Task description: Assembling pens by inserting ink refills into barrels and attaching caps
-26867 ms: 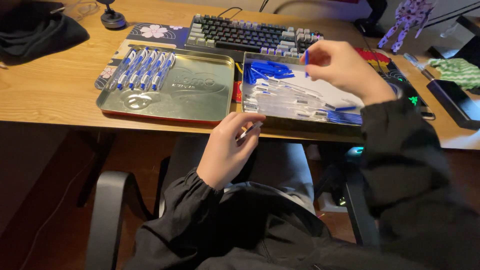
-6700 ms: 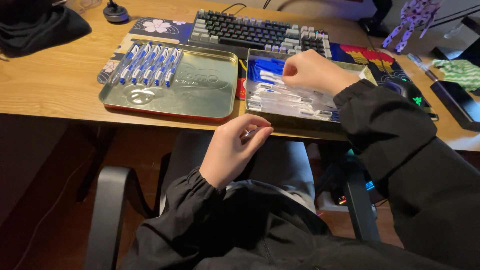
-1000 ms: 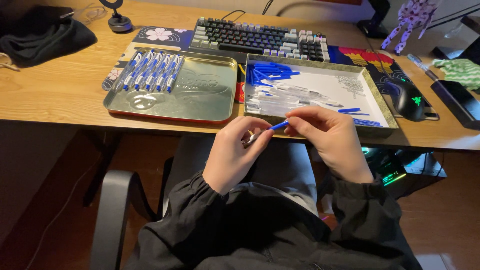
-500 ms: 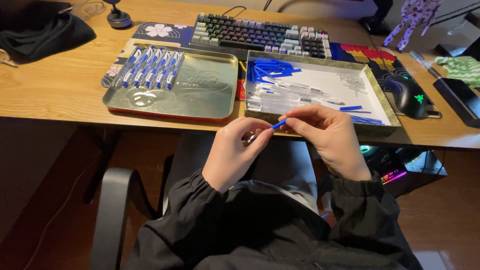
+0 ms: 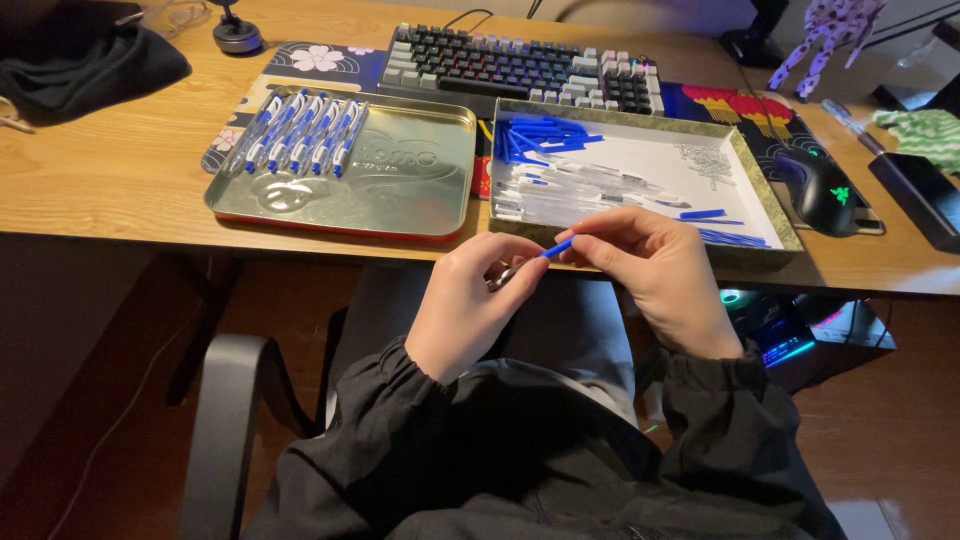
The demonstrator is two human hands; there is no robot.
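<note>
— How far along does the pen assembly look?

— Early, I judge. About eight finished blue-and-white pens (image 5: pixel 300 133) lie in a row at the far left corner of the metal tray (image 5: pixel 400 190); most of that tray is bare.

— And what is left?

— Plenty. The cardboard box (image 5: pixel 765 205) beside it holds a heap of blue pen parts (image 5: pixel 540 135) and many clear barrels (image 5: pixel 570 190) on the wooden surface (image 5: pixel 100 180).

— The hands?

— Both are below the surface edge, over the lap. The left hand (image 5: pixel 470 310) pinches a small metallic piece, perhaps a spring; I cannot tell for sure. The right hand (image 5: pixel 655 275) grips a thin blue refill (image 5: pixel 558 248), its tip touching the left fingers.
</note>
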